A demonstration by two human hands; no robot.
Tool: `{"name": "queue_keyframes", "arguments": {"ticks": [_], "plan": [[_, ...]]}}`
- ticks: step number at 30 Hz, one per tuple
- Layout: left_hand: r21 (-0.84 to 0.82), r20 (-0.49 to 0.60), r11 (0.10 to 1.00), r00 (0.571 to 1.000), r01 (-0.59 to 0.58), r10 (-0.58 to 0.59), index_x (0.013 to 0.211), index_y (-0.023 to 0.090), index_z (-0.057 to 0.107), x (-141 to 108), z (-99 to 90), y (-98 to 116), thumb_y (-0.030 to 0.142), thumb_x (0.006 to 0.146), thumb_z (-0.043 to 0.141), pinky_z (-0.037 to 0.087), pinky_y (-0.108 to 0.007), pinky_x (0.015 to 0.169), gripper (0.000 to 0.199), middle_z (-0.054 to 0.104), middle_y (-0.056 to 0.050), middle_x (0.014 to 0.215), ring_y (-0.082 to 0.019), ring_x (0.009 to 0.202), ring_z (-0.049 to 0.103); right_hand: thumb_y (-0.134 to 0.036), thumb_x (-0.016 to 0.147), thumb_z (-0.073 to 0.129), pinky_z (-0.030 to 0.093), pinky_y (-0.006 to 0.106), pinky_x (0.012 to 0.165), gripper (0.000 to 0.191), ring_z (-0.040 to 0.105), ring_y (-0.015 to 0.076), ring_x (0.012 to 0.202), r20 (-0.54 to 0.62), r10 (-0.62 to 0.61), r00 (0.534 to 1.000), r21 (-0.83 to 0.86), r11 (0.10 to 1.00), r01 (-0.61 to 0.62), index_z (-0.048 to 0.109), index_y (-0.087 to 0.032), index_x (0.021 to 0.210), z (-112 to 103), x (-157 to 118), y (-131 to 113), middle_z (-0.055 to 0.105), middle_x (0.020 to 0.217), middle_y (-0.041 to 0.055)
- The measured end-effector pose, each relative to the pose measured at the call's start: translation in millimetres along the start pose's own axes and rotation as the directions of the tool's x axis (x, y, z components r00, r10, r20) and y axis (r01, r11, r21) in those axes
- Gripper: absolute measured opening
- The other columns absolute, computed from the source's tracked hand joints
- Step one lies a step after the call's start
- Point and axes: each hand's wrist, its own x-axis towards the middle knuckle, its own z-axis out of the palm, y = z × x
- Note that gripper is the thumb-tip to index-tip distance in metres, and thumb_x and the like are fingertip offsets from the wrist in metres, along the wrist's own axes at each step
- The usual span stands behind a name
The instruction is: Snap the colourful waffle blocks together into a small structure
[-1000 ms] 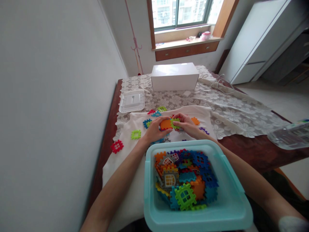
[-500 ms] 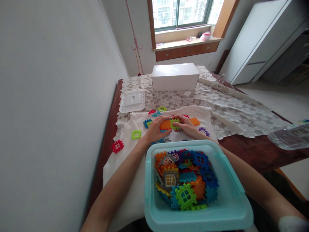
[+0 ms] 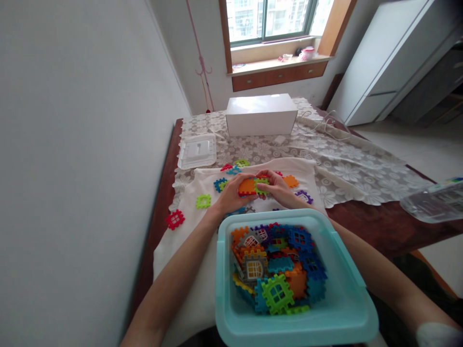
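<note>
My left hand (image 3: 231,193) is closed on the left side of an orange plastic piece (image 3: 247,186), with red edges showing beneath it. A lime-green piece (image 3: 261,185) adjoins it on the right, gripped by my right hand (image 3: 277,187) with the thumb on its face. Both hands are just above the white cloth (image 3: 188,241), behind the bin. Around them lie a lime-green frame (image 3: 203,201), a red window piece (image 3: 175,219), a purple piece (image 3: 304,196) and an orange piece (image 3: 291,181).
A light teal bin (image 3: 347,308) of mixed pieces stands close in front of me. Farther back are a clear lid (image 3: 197,152) and a white box (image 3: 261,115). A clear container (image 3: 434,201) is at the right, and a wall runs along the left.
The joined pieces have tilted slightly in my hands, so red edges now show below the orange piece where blue showed before. The view has shifted a little.
</note>
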Motion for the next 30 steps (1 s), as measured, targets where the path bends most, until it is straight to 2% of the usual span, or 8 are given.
{"name": "queue_keyframes", "arguments": {"ticks": [8, 17, 22, 26, 30], "plan": [[0.076, -0.022, 0.991, 0.993, -0.110, 0.112, 0.143, 0.026, 0.069, 0.0, 0.1, -3.3, 0.042, 0.090, 0.091, 0.055, -0.051, 0.119, 0.060, 0.074, -0.013, 0.141, -0.034, 0.134, 0.069, -0.053, 0.086, 0.087, 0.057, 0.040, 0.087, 0.041, 0.066, 0.0268, 0.099, -0.010, -0.007, 1.000, 0.061, 0.998, 0.007, 0.068, -0.025, 0.109, -0.9, 2.2, -4.8, 0.073, 0.108, 0.0085], [0.126, -0.024, 0.984, 0.992, -0.123, 0.127, 0.143, 0.027, 0.068, 0.0, -1.5, 0.6, 0.043, 0.092, 0.091, 0.055, -0.051, 0.117, 0.059, 0.073, -0.012, 0.140, -0.033, 0.133, 0.069, -0.057, 0.082, 0.091, 0.057, 0.035, 0.071, 0.045, 0.067, 0.0248, 0.089, -0.016, 0.011, 1.000, 0.111, 0.994, -0.009, 0.066, -0.026, 0.103, -0.1, 2.2, -8.6, 0.071, 0.096, 0.0058], [0.162, -0.066, 0.986, 0.996, -0.040, 0.052, 0.138, 0.027, 0.066, -1.6, 0.9, -1.1, 0.045, 0.087, 0.095, 0.058, -0.049, 0.111, 0.061, 0.076, -0.011, 0.131, -0.033, 0.126, 0.071, -0.058, 0.084, 0.089, 0.052, 0.033, 0.060, 0.044, 0.061, 0.0194, 0.069, -0.021, 0.040, 0.999, 0.126, 0.991, -0.037, 0.064, -0.026, 0.103, 1.6, 1.4, -7.5, 0.067, 0.085, 0.0019], [0.165, -0.094, 0.986, 0.996, 0.010, 0.005, 0.133, 0.026, 0.064, -3.3, 2.1, -3.1, 0.044, 0.082, 0.098, 0.059, -0.047, 0.106, 0.064, 0.076, -0.009, 0.127, -0.031, 0.120, 0.072, -0.056, 0.084, 0.089, 0.051, 0.033, 0.058, 0.042, 0.060, 0.0186, 0.066, -0.019, 0.049, 0.999, 0.136, 0.990, -0.046, 0.063, -0.027, 0.101, 1.8, 1.1, -7.2, 0.066, 0.083, 0.0007], [0.194, -0.072, 0.981, 0.997, 0.029, -0.015, 0.132, 0.027, 0.064, -3.5, 1.6, -3.3, 0.045, 0.082, 0.098, 0.059, -0.047, 0.107, 0.063, 0.075, -0.009, 0.126, -0.032, 0.122, 0.072, -0.056, 0.083, 0.090, 0.049, 0.031, 0.055, 0.044, 0.058, 0.0167, 0.063, -0.015, 0.051, 0.999, 0.142, 0.989, -0.049, 0.062, -0.027, 0.100, 3.0, 1.6, -6.7, 0.065, 0.085, -0.0001]]}}
